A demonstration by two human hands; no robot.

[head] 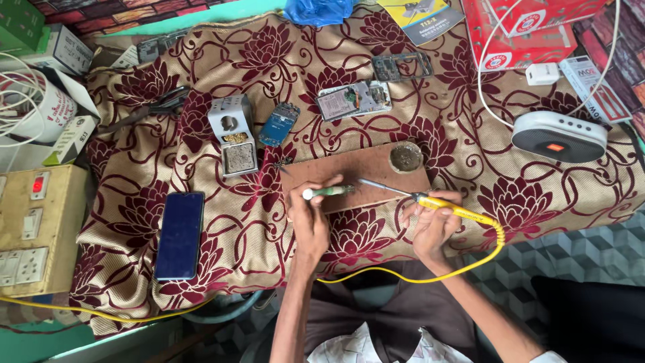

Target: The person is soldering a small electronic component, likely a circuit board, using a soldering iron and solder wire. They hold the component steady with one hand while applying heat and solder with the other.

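My right hand (433, 225) grips a yellow-handled soldering iron (451, 208), its metal tip reaching left over a brown wooden board (322, 173). My left hand (309, 216) holds a small green-and-white tool (327, 192) by its shaft, lying across the board's front edge, its end close to the iron's tip. A round tin of dark paste (406, 157) sits at the board's right back corner. The iron's yellow cord (430, 276) loops down past my lap.
On the floral cloth lie a dark smartphone (180, 235), a grey iron stand (232, 132), a blue circuit board (279, 124), an opened phone body (354, 99), a phone frame (402, 66), scissors (158, 105), a white speaker (559, 136). A switch box (30, 228) sits left; red boxes (527, 30) back right.
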